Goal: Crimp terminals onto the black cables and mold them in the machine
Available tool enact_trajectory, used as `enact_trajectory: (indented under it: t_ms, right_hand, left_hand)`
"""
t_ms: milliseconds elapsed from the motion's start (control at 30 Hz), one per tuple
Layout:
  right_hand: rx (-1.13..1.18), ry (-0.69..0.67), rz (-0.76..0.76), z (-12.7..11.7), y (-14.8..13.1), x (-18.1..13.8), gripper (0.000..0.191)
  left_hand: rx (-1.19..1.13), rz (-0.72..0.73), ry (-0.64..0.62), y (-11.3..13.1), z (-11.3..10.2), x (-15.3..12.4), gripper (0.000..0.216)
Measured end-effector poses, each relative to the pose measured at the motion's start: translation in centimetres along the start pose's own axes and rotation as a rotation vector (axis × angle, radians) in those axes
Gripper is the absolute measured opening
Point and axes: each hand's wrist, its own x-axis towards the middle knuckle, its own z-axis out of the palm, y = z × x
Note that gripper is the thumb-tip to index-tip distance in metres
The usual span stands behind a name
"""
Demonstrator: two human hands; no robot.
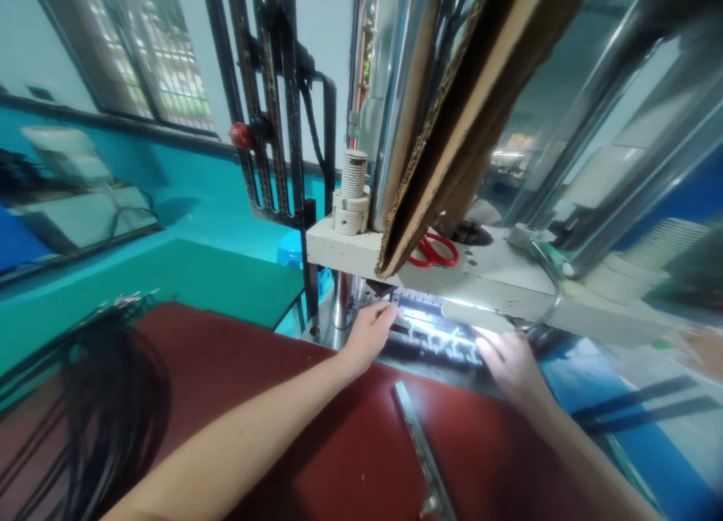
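Observation:
Both my hands reach under the white platen of an upright machine, onto a brightly lit metal mould holding small white and dark parts. My left hand rests at the mould's left end, fingers pinched on something I cannot make out. My right hand lies at the mould's right end, its fingers curled down onto the parts and partly washed out by the glare. What it holds, if anything, is hidden.
A dark red mat covers the bench, with a flat metal bar lying on it. A bundle of black cables lies at the left. Red-handled scissors and a cardboard sheet sit on the machine.

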Motion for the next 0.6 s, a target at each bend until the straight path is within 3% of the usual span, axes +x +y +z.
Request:
enact_trajectory:
  t_ms: [133, 267, 433, 600]
  right_hand:
    - [-0.148, -0.135, -0.280, -1.9, -5.0, -4.4, 0.017]
    - [-0.212, -0.146, -0.309, -3.1, -6.8, -8.0, 0.017]
    - [-0.105, -0.027, -0.192, -5.3, -8.0, -11.6, 0.015]
    - [-0.090, 0.185, -0.006, -12.1, -8.6, -17.7, 0.017]
  left_hand:
    - [0.075, 0.084, -0.093, 0.9, 0.3, -4.2, 0.024]
    - [0.122, 0.115, -0.104, 1.1, 1.8, -6.8, 0.025]
    - [0.261, 0.227, -0.153, 1.4, 4.0, -9.7, 0.028]
    - [0.355, 0.308, -0.187, 1.5, 5.3, -11.3, 0.027]
